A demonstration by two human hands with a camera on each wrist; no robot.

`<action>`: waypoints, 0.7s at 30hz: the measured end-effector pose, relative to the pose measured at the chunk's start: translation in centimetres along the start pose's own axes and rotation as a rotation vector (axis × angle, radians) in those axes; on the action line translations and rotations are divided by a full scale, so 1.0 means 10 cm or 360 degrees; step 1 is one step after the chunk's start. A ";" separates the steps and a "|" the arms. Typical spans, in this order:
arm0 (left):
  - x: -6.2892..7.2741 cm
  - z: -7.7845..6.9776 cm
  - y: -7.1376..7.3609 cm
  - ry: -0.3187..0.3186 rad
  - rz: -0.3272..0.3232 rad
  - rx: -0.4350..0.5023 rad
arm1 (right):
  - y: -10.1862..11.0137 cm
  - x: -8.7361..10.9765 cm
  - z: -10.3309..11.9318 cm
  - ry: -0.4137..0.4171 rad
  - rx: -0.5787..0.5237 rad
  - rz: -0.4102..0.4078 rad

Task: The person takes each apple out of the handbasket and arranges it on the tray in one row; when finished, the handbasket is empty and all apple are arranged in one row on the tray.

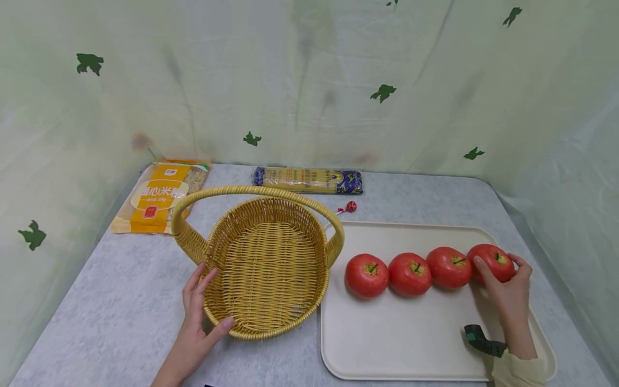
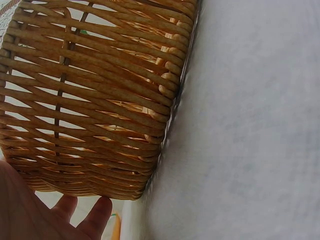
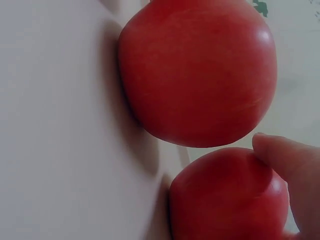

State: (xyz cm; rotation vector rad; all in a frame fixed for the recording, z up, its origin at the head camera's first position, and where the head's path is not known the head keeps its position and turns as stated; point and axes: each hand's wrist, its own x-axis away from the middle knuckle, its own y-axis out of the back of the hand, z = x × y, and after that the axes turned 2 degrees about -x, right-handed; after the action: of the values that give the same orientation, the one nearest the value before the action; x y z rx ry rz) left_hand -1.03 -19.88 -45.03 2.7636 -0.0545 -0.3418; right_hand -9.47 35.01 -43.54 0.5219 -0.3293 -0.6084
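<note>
On the beige tray (image 1: 411, 344) stands a row of several red apples (image 1: 366, 276). My right hand (image 1: 510, 293) holds the rightmost apple (image 1: 488, 260), thumb on its left and fingers on its far right side. In the right wrist view my thumb presses that apple (image 3: 225, 200), with a neighbouring apple (image 3: 200, 75) beside it. A round wicker basket (image 1: 271, 269) with a tall handle has nothing in it. My left hand (image 1: 195, 322) touches its left front rim with fairly straight fingers. In the left wrist view the fingertips (image 2: 100, 215) lie against the woven wall (image 2: 90, 115).
A yellow bag of dry food (image 1: 157, 199) lies at the back left. Behind the basket are a long pack of noodles (image 1: 307, 180) and a red lollipop (image 1: 350, 206). A pale curtain (image 1: 309, 80) with green leaf shapes hangs behind the table (image 1: 96, 312).
</note>
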 end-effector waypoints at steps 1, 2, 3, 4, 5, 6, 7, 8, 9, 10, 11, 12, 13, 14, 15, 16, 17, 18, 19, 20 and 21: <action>0.00 0.00 0.00 -0.0004 0.0000 0.0001 | 0.00 0.01 0.00 0.0003 0.0007 -0.0008; 0.00 0.00 0.00 -0.0008 0.0000 0.0001 | 0.01 0.02 -0.01 0.0007 0.0017 -0.0022; -0.01 0.01 0.00 -0.0011 -0.0001 -0.0002 | 0.02 0.02 -0.02 0.0006 0.0023 -0.0034; -0.01 0.01 0.00 -0.0013 -0.0002 -0.0005 | 0.03 0.01 -0.03 0.0019 0.0018 -0.0052; -0.01 0.01 0.00 -0.0015 -0.0004 -0.0008 | 0.04 0.00 -0.06 0.0040 0.0000 -0.0073; -0.01 0.02 0.00 -0.0016 -0.0004 -0.0011 | 0.04 -0.03 -0.09 0.0053 -0.0004 -0.0102; -0.01 0.02 0.00 -0.0018 -0.0005 -0.0014 | 0.05 -0.07 -0.15 0.0076 -0.0012 -0.0145; -0.02 0.02 0.00 -0.0020 -0.0006 -0.0018 | 0.06 -0.12 -0.21 0.0104 -0.0032 -0.0187; -0.02 0.02 0.00 -0.0022 -0.0008 -0.0023 | 0.06 -0.18 -0.28 0.0149 -0.0055 -0.0242; -0.02 0.03 0.00 -0.0024 -0.0009 -0.0024 | 0.06 -0.23 -0.36 0.0188 -0.0068 -0.0297; -0.02 0.03 0.00 -0.0026 -0.0010 -0.0025 | 0.06 -0.29 -0.43 0.0220 -0.0080 -0.0348; -0.02 0.03 0.00 -0.0027 -0.0011 -0.0025 | 0.06 -0.34 -0.48 0.0256 -0.0082 -0.0405; -0.02 0.03 0.00 -0.0027 -0.0013 -0.0026 | 0.06 -0.37 -0.52 0.0322 -0.0105 -0.0459; -0.02 0.03 0.00 -0.0028 -0.0017 -0.0029 | 0.06 -0.38 -0.54 0.0377 -0.0113 -0.0504; -0.02 0.03 0.00 -0.0029 -0.0022 -0.0032 | 0.05 -0.37 -0.53 0.0433 -0.0111 -0.0545; -0.01 0.03 0.00 -0.0029 -0.0025 -0.0035 | 0.04 -0.33 -0.49 0.0477 -0.0111 -0.0574; -0.01 0.02 0.00 -0.0031 -0.0030 -0.0039 | 0.03 -0.28 -0.44 0.0551 -0.0119 -0.0606; -0.01 0.02 0.01 -0.0033 -0.0038 -0.0043 | 0.02 -0.19 -0.35 0.0618 -0.0123 -0.0619; -0.01 0.02 0.01 -0.0042 -0.0049 -0.0049 | 0.01 -0.08 -0.24 0.0670 -0.0128 -0.0613; -0.01 0.01 0.01 -0.0051 -0.0063 -0.0059 | -0.02 0.02 -0.16 0.0712 -0.0131 -0.0603; -0.01 0.00 0.01 -0.0053 -0.0080 -0.0078 | -0.04 0.14 -0.04 0.0765 -0.0134 -0.0579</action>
State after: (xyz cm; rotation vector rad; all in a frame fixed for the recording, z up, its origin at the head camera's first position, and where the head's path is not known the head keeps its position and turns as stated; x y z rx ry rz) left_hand -1.17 -19.96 -45.01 2.7148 0.0149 -0.3971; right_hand -8.38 34.02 -43.91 0.6334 0.2519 -0.8192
